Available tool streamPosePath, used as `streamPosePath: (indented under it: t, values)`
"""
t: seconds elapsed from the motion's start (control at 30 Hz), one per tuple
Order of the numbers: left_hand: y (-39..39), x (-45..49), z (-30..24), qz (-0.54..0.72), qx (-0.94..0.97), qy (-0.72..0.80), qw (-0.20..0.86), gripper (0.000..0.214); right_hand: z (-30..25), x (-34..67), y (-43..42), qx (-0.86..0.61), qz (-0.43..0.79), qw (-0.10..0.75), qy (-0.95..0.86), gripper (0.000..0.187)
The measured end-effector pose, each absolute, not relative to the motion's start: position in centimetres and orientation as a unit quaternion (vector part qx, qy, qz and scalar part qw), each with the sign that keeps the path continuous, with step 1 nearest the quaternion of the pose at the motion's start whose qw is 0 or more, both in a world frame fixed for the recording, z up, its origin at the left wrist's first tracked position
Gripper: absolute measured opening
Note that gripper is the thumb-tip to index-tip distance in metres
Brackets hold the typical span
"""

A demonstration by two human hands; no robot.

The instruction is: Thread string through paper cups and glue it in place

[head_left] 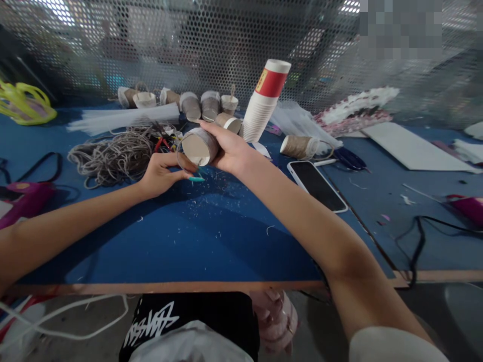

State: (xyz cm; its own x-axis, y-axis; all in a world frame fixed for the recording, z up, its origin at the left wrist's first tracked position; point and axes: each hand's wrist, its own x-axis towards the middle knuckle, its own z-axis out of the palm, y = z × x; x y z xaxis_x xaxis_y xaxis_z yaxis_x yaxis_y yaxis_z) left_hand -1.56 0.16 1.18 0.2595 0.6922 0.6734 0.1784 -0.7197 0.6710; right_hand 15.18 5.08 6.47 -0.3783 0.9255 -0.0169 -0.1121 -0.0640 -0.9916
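My right hand (232,151) is wrapped round a paper cup (196,149) that lies on its side in the air, its pale round end turned towards me. Grey cord covers part of the cup's side. On its left my left hand (162,173) has thumb and forefinger pinched together, apparently on a thin grey cord (178,153) that curves along the cup's edge. A small turquoise thing (196,179) shows at these fingertips; I cannot tell what it is. Close behind the left hand lies a tangled heap of grey cord (116,151).
A tall stack of paper cups (260,110) stands behind the right hand. Several wrapped cups (210,105) line the back by the mesh screen (226,45). A phone (317,186) lies right, near a twine-wrapped cup (296,147). Purple glue guns (28,198) rest at both sides.
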Motion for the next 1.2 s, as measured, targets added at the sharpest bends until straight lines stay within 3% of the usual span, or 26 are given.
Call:
streamPosePath:
  t: [0.33, 0.67, 1.2]
  values:
    - [0.2, -1.7, 1.0, 0.527, 0.750, 0.301, 0.265, 0.026, 7.5, 14.9, 4.1, -0.380, 0.734, 0.403, -0.393, 0.029]
    - [-0.1, -1.3, 1.2, 0.529, 0.708, 0.325, 0.335, 0.026, 7.9, 14.6, 3.4, -0.385, 0.734, 0.418, -0.372, 0.031]
    - [0.6, -1.6, 0.7, 0.539, 0.723, 0.268, 0.338, 0.017, 7.8, 14.7, 3.7, -0.390, 0.709, 0.424, -0.407, 0.029]
